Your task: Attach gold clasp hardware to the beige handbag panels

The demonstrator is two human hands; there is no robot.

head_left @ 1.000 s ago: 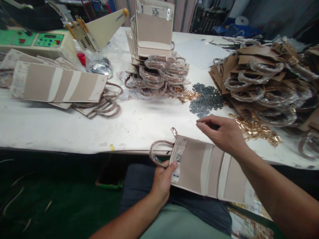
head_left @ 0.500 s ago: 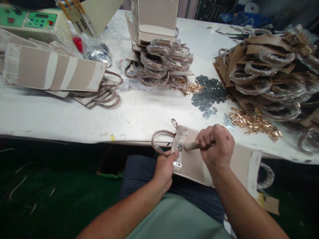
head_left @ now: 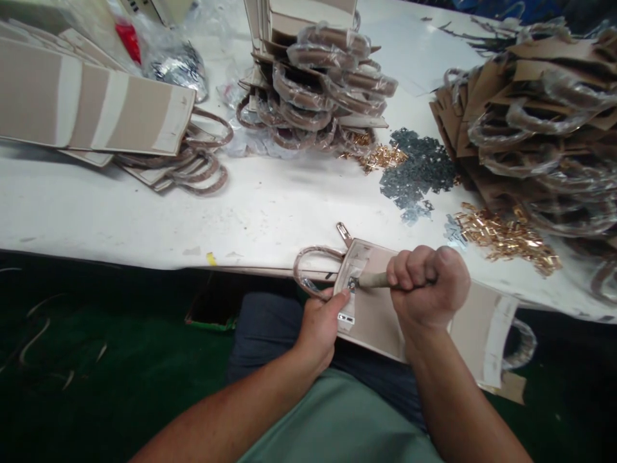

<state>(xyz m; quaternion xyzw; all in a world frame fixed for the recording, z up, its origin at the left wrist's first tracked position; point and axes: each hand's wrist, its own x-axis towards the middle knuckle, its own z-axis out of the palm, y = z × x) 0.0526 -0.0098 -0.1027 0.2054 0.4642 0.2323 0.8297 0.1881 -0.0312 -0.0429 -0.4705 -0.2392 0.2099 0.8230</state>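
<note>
A beige bag panel point(head_left: 376, 315) with a plastic-wrapped loop handle point(head_left: 308, 270) lies across my lap at the table's near edge. My left hand point(head_left: 321, 328) grips the panel's left end, thumb beside a small metal fitting point(head_left: 352, 283). My right hand point(head_left: 427, 283) is a closed fist round a short tool point(head_left: 373, 280) whose tip presses on that fitting. The panel's far end with a second handle point(head_left: 523, 341) sticks out past my right arm.
On the white table point(head_left: 144, 212) lie flat beige panels point(head_left: 96, 116) at left, a stack of handled panels point(head_left: 313, 90) at centre, a large brown heap point(head_left: 540, 122) at right. Dark metal plates point(head_left: 417, 170) and gold clips point(head_left: 506, 235) are scattered between. Green floor below.
My right hand came back from the pile of metal parts, closed round the tool and set its tip on the fitting. The camera tilted down; my left hand kept its hold.
</note>
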